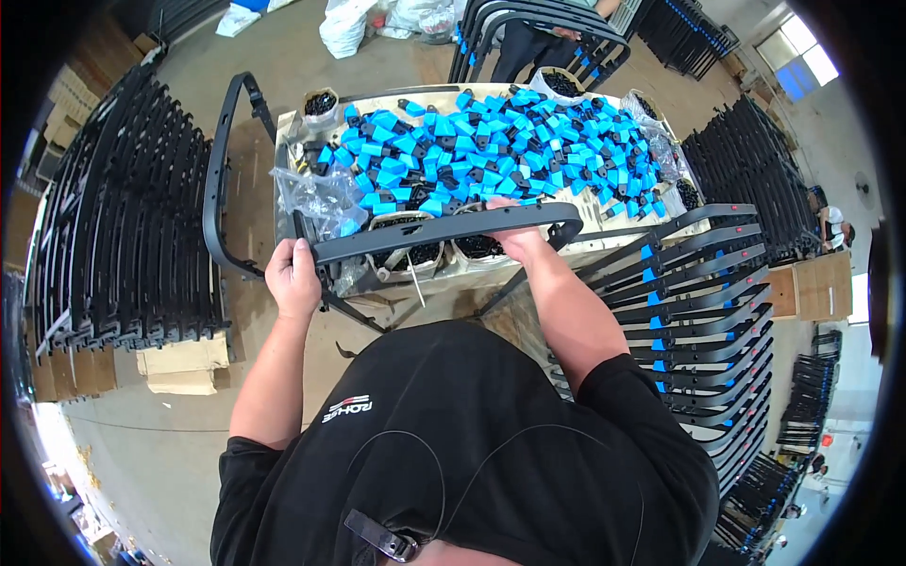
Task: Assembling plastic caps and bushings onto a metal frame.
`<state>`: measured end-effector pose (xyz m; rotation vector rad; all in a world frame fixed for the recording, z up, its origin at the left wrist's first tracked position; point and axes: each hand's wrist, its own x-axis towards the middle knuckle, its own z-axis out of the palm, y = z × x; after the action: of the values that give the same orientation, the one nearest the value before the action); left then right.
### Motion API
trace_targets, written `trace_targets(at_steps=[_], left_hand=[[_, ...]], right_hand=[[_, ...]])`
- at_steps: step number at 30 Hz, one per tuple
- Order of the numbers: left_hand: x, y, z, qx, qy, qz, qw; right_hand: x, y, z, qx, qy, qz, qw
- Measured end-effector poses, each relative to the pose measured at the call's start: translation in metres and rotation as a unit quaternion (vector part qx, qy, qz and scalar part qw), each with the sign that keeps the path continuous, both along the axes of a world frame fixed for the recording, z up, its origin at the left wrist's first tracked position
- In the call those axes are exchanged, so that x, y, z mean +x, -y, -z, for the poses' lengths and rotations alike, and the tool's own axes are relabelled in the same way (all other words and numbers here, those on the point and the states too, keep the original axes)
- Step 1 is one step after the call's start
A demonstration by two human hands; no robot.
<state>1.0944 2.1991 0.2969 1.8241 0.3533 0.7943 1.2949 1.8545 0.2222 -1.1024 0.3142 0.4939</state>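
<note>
My left hand [294,279] is closed around the left end of a long black bar with holes, part of a curved frame [406,237]. The bar slants across in front of the table and bends round at its right end. My right hand [515,236] is at the bar near that bend, its fingers mostly hidden behind it, so their grip does not show. Just beyond lie pouches of small black parts [477,247]. A black curved piece [217,179] rises left of the table; whether it joins the held bar is unclear.
Many blue-and-black plastic parts [472,141] cover the table [590,219], with a clear plastic bag [321,200] at its left. Black frames [123,217] are stacked at left; frames with blue pieces [689,330] stand close at right. A person [528,47] stands beyond the table.
</note>
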Motion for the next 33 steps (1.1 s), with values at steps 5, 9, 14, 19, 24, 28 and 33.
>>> trace_targets(at_steps=[5,9,14,19,24,28,33], left_hand=[[0.007,0.008,-0.005,0.001,-0.008,-0.015,1.0],[0.0,0.002,0.003,-0.006,-0.021,-0.038,0.999],[0.003,0.004,-0.001,-0.023,-0.031,-0.04,0.998],[0.001,0.0,0.001,-0.055,-0.045,-0.036,0.997],[0.004,0.001,0.003,-0.024,-0.037,-0.041,0.998],[0.003,-0.003,0.006,-0.022,-0.035,-0.029,0.999],[0.005,-0.003,0.008,-0.034,-0.02,-0.028,0.999]], right_hand=[[0.03,0.015,0.035,-0.08,0.052,-0.073,0.993],[0.001,0.013,0.019,-0.585,0.446,-0.297,0.609],[0.002,0.018,0.026,-0.653,0.367,-0.365,0.553],[0.018,0.018,0.027,-0.626,0.341,-0.434,0.551],[0.021,0.023,0.029,-0.602,0.406,-0.384,0.57],[0.019,0.028,0.047,-0.601,0.436,-0.312,0.593],[0.032,0.035,0.061,-0.636,0.45,-0.283,0.56]])
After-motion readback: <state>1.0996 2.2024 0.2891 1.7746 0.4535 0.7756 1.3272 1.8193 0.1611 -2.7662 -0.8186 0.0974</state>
